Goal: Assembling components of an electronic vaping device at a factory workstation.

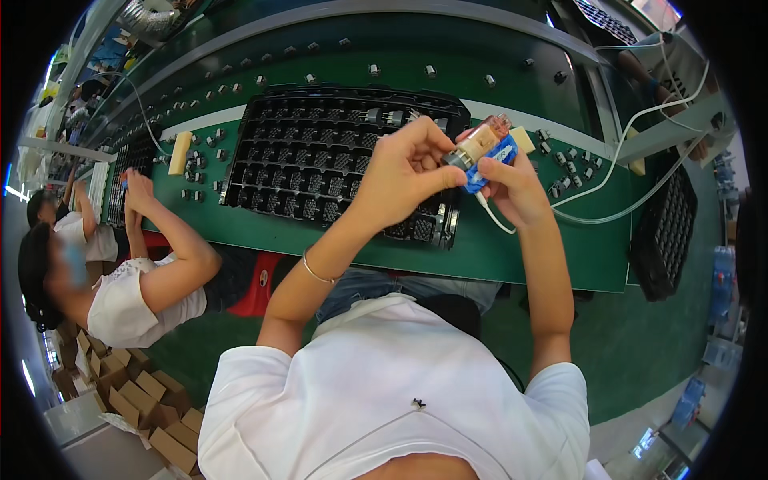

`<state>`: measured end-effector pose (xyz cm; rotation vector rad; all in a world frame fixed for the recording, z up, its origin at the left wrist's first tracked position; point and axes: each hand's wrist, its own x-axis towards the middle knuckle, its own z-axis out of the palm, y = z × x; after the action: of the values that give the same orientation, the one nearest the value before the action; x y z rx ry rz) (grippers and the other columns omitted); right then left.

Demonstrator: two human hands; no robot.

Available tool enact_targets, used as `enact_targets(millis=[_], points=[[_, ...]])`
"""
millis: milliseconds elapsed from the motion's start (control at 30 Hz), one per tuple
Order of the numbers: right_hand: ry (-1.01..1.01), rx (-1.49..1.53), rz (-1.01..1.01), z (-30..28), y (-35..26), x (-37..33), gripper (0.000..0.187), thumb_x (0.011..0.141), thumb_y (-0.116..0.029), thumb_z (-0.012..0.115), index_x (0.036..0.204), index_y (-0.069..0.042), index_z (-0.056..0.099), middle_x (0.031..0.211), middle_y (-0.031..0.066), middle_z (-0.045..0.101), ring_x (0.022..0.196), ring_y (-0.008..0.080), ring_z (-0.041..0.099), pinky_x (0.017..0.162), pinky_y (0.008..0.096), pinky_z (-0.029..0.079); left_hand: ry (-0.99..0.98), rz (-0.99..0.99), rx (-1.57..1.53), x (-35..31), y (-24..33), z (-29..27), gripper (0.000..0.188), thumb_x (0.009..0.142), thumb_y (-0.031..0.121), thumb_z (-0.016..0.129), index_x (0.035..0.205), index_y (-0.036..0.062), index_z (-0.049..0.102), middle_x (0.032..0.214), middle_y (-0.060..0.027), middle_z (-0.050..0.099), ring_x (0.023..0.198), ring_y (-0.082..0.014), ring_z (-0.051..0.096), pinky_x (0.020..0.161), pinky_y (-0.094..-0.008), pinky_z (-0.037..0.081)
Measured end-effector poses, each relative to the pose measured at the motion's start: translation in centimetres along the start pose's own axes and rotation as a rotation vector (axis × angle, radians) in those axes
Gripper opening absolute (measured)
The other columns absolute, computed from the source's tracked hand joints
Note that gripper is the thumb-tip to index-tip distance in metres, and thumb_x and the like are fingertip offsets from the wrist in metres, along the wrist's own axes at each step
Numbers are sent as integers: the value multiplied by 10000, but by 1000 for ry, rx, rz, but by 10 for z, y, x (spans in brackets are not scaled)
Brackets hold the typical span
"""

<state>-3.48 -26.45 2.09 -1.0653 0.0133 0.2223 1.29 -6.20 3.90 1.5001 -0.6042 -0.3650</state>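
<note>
My left hand [400,172] pinches a small dark-and-silver cylindrical part [454,158] between thumb and fingertips. Against it, my right hand [518,190] grips a hand-sized fixture [482,142] with a tan block, a clear reddish end and blue tape around its side. A white cable [498,218] hangs from the fixture below my thumb. Both hands are raised over the right end of a black compartment tray [292,148], and my left wrist wears a thin bangle. Several small metal parts [390,118] lie in the tray's far right cells. The contact between part and fixture is partly covered by my fingers.
Loose small parts [570,170] lie right of my hands beside a cream block [523,139]. Another yellow block [181,152] stands left of the tray. Clear tubing [616,216] loops on the right, near stacked black trays [666,232]. A co-worker [136,288] sits at my left.
</note>
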Motion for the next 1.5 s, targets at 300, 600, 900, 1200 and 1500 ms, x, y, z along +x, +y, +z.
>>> enact_targets(millis=[300, 600, 900, 1200, 1500], points=[[214, -166, -169, -41, -6, -11, 438, 862, -179, 726, 1232, -15, 558, 1027, 78, 675, 782, 92, 658, 596, 179, 521, 111, 32, 640, 12, 17, -24, 420, 712, 281, 854, 922, 26, 594, 746, -76, 645, 634, -159, 616, 585, -301, 481], [695, -1281, -388, -80, 20, 0, 492, 753, -275, 794, 1146, -27, 631, 944, 129, 684, 762, 214, 674, 716, 340, 526, 265, -185, 1525, 32, -4, -72, 549, 831, 557, 675, 786, 11, 640, 743, -167, 677, 736, -342, 689, 656, -446, 544], [831, -1392, -488, -79, 40, 7, 475, 751, -290, 771, 1144, -68, 625, 939, 123, 659, 743, 283, 661, 681, 373, 518, 337, -179, 1429, 37, -13, -66, 450, 853, 479, 671, 799, 32, 690, 751, -152, 682, 760, -342, 671, 668, -425, 521], [841, -1359, -428, -72, 37, 6, 477, 751, -275, 778, 1149, -64, 622, 973, 125, 662, 731, 275, 659, 674, 367, 519, 407, -167, 1223, 36, -6, -70, 395, 816, 430, 705, 814, 34, 715, 740, -128, 691, 741, -318, 677, 681, -421, 524], [864, -1298, -415, -91, 30, 5, 475, 781, -292, 779, 1128, 2, 640, 909, 109, 677, 718, 224, 653, 693, 314, 513, 312, -216, 1379, 39, -14, -74, 461, 825, 492, 674, 823, 34, 727, 803, -146, 707, 775, -331, 689, 700, -424, 538]])
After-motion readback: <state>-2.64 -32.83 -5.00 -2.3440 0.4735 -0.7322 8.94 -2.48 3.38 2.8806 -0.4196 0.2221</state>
